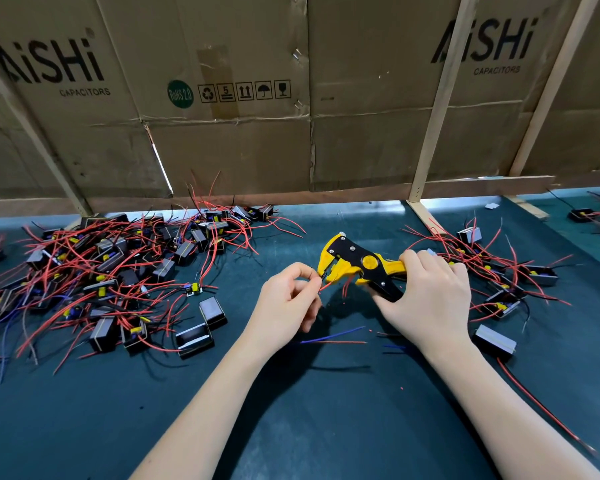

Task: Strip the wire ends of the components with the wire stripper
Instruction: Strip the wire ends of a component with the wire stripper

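while right hand (pixel 426 299) grips wire stripper (pixel 355 263), left hand (pixel 288 303) pinches red wire (pixel 326 286) at its nose.

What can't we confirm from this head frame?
- Wire end inside the wire stripper: too small and blurred; stripped or not, cannot tell.
- Stripper handles: covered by the right hand.
- Which component the left hand feeds: wire hidden behind its fingers.
- Left pile: cut by frame edge.

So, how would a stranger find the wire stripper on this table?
Look at the dark green table between the two piles of red-wired components. The right hand grips the wire stripper there; it is the only large yellow-and-black tool.
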